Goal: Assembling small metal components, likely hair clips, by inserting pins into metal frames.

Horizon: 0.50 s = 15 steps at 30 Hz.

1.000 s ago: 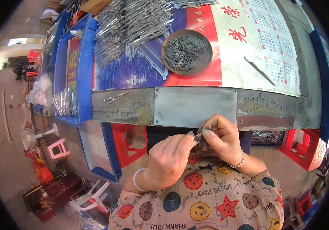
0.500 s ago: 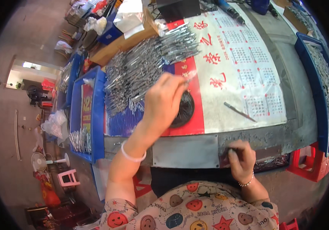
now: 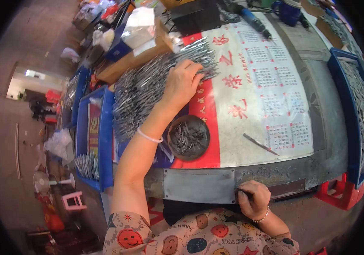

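Note:
My left hand (image 3: pixel 183 83) reaches over the near right part of a wide bed of thin silvery metal pieces (image 3: pixel 141 91) laid in rows. Its fingers are bent and drawn together at the edge of the rows; whether a piece is between them is hidden. Below that wrist sits a dark round bowl (image 3: pixel 189 138) full of short, slim grey metal pieces. At the table's near edge my right hand (image 3: pixel 255 199) is curled closed beside a flat metal plate (image 3: pixel 199 185). What it holds, if anything, does not show. A slim pen-like tool (image 3: pixel 260 144) lies on the calendar sheet.
A large printed calendar sheet (image 3: pixel 250 110) covers much of the table. Blue trays stand left (image 3: pixel 107 165) and right (image 3: pixel 354 123), both with metal pieces inside. A cardboard box (image 3: pixel 135 59), a blue-and-black handheld tool (image 3: pixel 252 21) and a blue mug (image 3: pixel 288 12) are at the back.
My left hand has moved away from over the bowl to the metal rows, uncovering the bowl's contents. My right hand has shifted slightly left, and the whole view has moved a little.

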Tool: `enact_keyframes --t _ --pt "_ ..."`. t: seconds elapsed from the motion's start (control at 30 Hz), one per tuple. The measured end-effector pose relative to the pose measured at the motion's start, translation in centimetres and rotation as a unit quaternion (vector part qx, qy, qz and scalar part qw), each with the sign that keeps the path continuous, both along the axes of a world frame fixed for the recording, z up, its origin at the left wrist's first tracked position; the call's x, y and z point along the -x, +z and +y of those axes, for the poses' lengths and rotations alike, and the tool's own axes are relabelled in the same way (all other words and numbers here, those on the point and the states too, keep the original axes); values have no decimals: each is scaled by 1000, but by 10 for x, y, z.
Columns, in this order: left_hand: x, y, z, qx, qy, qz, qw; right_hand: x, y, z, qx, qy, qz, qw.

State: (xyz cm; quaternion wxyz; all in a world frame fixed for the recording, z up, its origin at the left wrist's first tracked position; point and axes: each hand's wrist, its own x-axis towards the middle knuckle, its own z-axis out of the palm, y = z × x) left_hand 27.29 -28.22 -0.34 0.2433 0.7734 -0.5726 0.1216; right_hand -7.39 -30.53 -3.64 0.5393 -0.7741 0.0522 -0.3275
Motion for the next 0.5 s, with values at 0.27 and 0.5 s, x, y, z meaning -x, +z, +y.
enact_keyframes --t 0.27,0.5 --pt "58 39 170 -44 95 88 991 3 1 10 0 -49 64 997" --pt "87 26 308 -79 230 197 950 3 -4 19 5 -59 113 992"
